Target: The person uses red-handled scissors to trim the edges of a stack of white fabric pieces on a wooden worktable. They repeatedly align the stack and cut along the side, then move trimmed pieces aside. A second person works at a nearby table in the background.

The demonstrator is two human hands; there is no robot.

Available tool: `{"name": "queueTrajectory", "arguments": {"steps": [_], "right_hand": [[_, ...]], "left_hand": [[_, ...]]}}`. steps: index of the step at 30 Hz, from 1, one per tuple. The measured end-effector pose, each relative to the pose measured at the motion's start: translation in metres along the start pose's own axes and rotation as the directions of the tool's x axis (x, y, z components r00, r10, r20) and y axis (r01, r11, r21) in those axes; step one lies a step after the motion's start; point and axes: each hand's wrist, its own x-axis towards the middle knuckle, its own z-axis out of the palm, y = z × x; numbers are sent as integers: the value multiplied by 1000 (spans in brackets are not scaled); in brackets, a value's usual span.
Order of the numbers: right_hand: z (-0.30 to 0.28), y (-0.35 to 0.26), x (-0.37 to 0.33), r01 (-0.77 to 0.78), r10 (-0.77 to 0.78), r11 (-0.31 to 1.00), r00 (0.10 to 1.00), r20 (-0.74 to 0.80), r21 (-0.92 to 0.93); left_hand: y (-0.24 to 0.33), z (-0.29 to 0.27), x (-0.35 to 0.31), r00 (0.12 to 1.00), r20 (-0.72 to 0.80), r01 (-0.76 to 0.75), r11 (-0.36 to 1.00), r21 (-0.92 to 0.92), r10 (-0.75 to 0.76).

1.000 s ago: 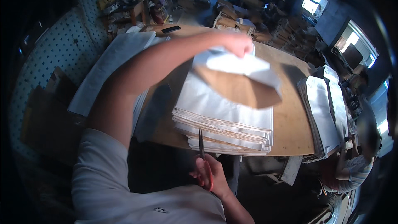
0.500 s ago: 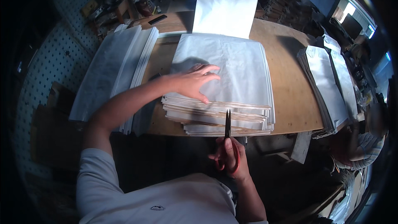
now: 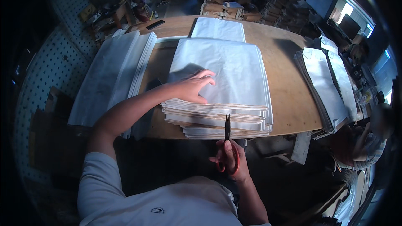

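Observation:
A thick stack of white paper-like bags (image 3: 228,71) lies before me, its near edges layered and fringed with brown strips. My left hand (image 3: 193,88) rests on the near left part of the top bag, fingers apart and slightly curled, holding nothing. In my right hand (image 3: 236,163), just off the table's front edge, is a pair of scissors (image 3: 228,129) with red handles. Their dark blades look closed and point away from me, over the stack's near edges. Beyond the stack, another white bag (image 3: 220,28) lies at the far side.
The stack is on a wooden table (image 3: 289,100). Long folded white bags (image 3: 104,75) lie at the left, and more bags (image 3: 322,79) at the right edge. A dark flat object (image 3: 155,24) sits at the far left. Another person (image 3: 368,146) is low at the right.
The white bag at the far side stood raised and now lies down on the table. My left hand has shifted slightly left; the scissors stay in my right hand.

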Motion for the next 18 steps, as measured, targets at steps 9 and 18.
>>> {"name": "queueTrajectory", "arguments": {"steps": [9, 18], "right_hand": [[0, 3, -2, -6, 6, 999, 1000, -1, -42], [1, -4, -8, 34, -35, 997, 999, -15, -69]], "left_hand": [[9, 12, 2, 994, -78, -65, 991, 116, 74], [39, 36, 33, 968, -251, -5, 996, 88, 27]]}}
